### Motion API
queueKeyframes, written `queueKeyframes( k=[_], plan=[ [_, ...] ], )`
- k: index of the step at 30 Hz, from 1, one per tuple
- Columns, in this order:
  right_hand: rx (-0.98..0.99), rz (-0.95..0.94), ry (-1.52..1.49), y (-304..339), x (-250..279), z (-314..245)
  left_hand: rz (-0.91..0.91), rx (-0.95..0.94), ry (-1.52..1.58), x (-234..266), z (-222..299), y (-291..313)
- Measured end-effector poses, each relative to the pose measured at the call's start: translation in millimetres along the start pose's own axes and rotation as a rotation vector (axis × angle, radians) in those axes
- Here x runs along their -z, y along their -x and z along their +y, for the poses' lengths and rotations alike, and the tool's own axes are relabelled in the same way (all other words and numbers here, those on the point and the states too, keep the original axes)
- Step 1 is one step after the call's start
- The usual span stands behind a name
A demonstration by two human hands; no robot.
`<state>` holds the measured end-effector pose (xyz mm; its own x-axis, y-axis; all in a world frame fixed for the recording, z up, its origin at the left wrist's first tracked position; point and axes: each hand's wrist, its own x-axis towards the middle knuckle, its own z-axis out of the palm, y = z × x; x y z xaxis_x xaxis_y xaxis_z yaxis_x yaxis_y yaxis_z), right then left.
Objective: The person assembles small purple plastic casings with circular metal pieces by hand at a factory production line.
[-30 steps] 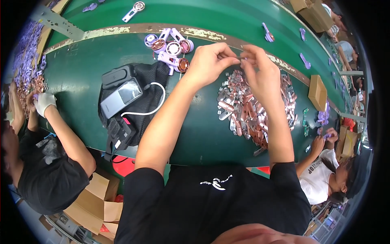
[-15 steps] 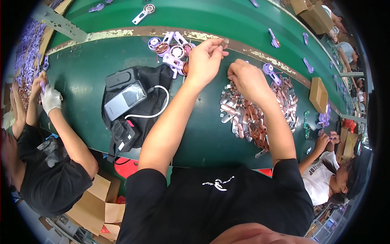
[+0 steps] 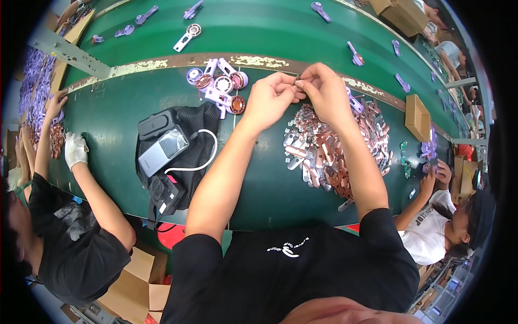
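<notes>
My left hand and my right hand meet fingertip to fingertip above the table, both pinched closed. What lies between them is small and mostly hidden by the fingers. Just below my right hand spreads a pile of rose-coloured and silvery slim metal-like pieces, with tiny coppery parts at its upper end. Left of my left hand sits a cluster of purple handheld-fan parts, some showing copper-coloured round inserts. Another purple part is partly covered by my right hand.
A black mesh bag carries a grey power bank and a white cable. Purple fan parts lie on the green conveyor belt beyond the worn ledge. A cardboard tray stands right. A co-worker's gloved hand rests left.
My hands were apart, the left holding up a small shiny piece and the right over the pile; now their fingertips meet. The belt's fan parts shifted, and the co-worker's gloved hand lowered.
</notes>
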<state>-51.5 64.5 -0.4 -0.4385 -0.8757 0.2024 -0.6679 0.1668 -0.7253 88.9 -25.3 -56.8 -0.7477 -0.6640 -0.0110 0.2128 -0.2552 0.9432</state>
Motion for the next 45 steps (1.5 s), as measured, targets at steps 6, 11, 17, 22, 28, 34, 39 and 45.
queueKeyframes(
  k=[6, 11, 17, 22, 28, 34, 39, 45],
  plan=[
    [-0.210, -0.239, -0.373, -10.1, 17.6, 15.2, -0.105, 0.013, 0.071, 1.4, 6.3, 1.0],
    [-0.149, -0.337, -0.438, -5.8, 49.0, 12.1, -0.179, 0.051, 0.147, -0.4, 7.1, -0.1],
    [0.315, -0.068, 0.545, -0.3, 87.6, 51.2, 0.009, 0.123, 0.199, -3.4, 8.0, -1.6],
    [0.098, -0.314, 0.561, -6.6, 90.9, 56.7, 0.019, 0.127, 0.169, -1.6, 3.4, -1.3],
    [0.061, -0.223, 0.378, -16.5, 90.1, 56.9, 0.031, 0.122, 0.205, 1.4, 2.3, -1.3],
    [-0.059, -0.111, -0.086, -31.9, 74.4, 6.0, 0.013, 0.144, 0.285, 5.2, 10.7, -0.3],
    [0.076, -0.076, 0.073, -39.9, 37.3, -24.2, 0.023, 0.164, 0.344, 6.4, 9.4, -2.9],
    [0.140, -0.055, 0.173, -47.5, 15.2, -39.0, -0.037, 0.158, 0.365, 6.0, 13.0, -3.2]
  ],
)
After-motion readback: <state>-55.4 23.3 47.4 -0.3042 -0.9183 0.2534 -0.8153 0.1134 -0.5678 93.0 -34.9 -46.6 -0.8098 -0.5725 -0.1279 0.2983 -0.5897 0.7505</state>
